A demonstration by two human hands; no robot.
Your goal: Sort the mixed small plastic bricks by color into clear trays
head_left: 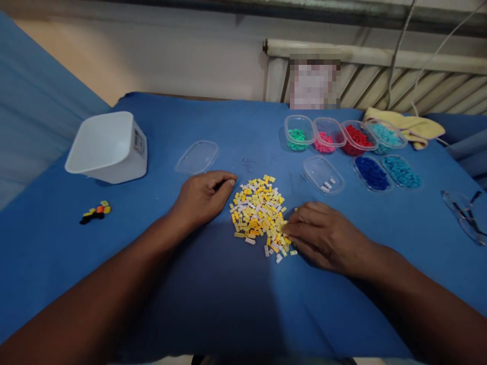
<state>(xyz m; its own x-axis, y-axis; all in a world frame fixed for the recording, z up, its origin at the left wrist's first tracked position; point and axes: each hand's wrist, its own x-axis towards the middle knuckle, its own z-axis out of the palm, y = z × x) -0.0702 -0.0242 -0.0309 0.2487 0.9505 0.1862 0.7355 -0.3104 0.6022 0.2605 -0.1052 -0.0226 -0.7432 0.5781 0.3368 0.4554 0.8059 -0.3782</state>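
A loose pile of small yellow, cream and white toy building bricks [258, 208] lies on the blue cloth between my hands. My left hand [203, 197] rests on the cloth just left of the pile, its fingers curled in and the thumb along the index finger; nothing shows in it. At the pile's right edge, my right hand [323, 233] has its fingertips pinched together among the bricks. Whatever is between those tips is hidden. Beyond that hand, a clear shallow lid [314, 170] holds a few white bricks [328, 184].
Clear tubs of green [297, 139], pink [324, 143], red [357, 139] and turquoise bricks [384, 136] stand back right. Lids with blue bricks [372, 173] lie before them. Glasses [470, 215] sit right, a white bin [108, 147] left, near dark and coloured pieces [97, 210].
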